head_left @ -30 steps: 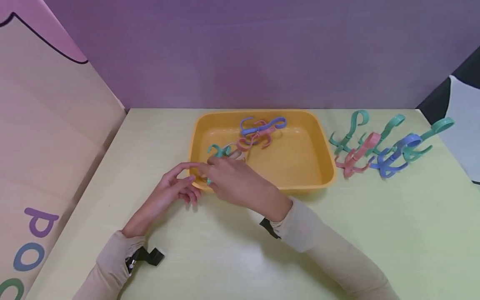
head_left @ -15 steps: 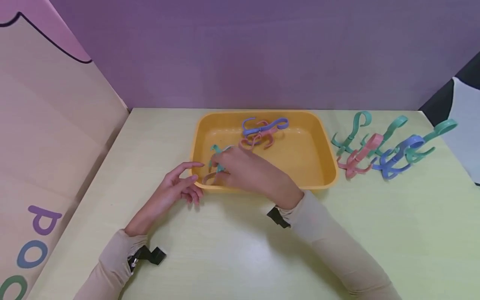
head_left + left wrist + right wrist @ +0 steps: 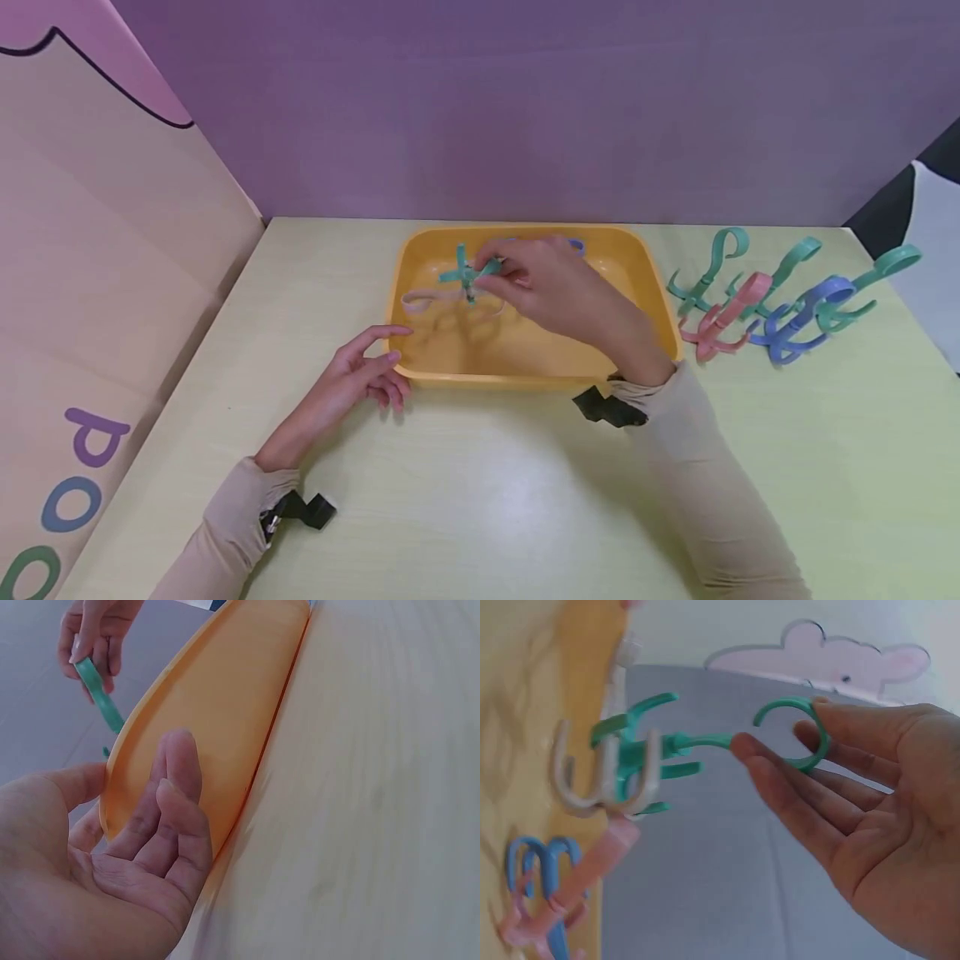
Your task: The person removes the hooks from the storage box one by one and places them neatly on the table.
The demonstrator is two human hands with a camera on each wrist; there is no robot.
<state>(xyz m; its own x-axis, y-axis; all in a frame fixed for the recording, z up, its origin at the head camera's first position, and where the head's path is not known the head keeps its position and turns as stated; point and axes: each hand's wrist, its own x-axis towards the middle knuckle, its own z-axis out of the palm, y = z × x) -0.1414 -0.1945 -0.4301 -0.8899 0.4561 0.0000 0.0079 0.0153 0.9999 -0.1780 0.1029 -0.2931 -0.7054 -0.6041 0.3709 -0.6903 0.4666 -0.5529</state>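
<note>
My right hand (image 3: 555, 283) pinches a green multi-prong hanging hook (image 3: 634, 754) by its ring-shaped end, holding it above the yellow tray (image 3: 525, 382). A pale pink hook (image 3: 431, 298) overlaps the green prongs and seems caught on them. At the tray's near left corner rests my left hand (image 3: 352, 375), its fingers loosely bent, the thumb and index finger at the rim. In the right wrist view, a pink hook (image 3: 596, 862) and a blue hook (image 3: 547, 877) lie in the tray; my right hand mostly hides them in the head view.
Right of the tray stand several hooks on the table, among them a pink hook (image 3: 723, 317), a blue hook (image 3: 802, 321) and a green hook (image 3: 708, 271). A purple wall (image 3: 525, 108) rises behind the table (image 3: 480, 500).
My right hand has lifted the green hook from the tray's left side and moved right and upward. The pale pink hook has shifted along with it. My left hand stays at the rim.
</note>
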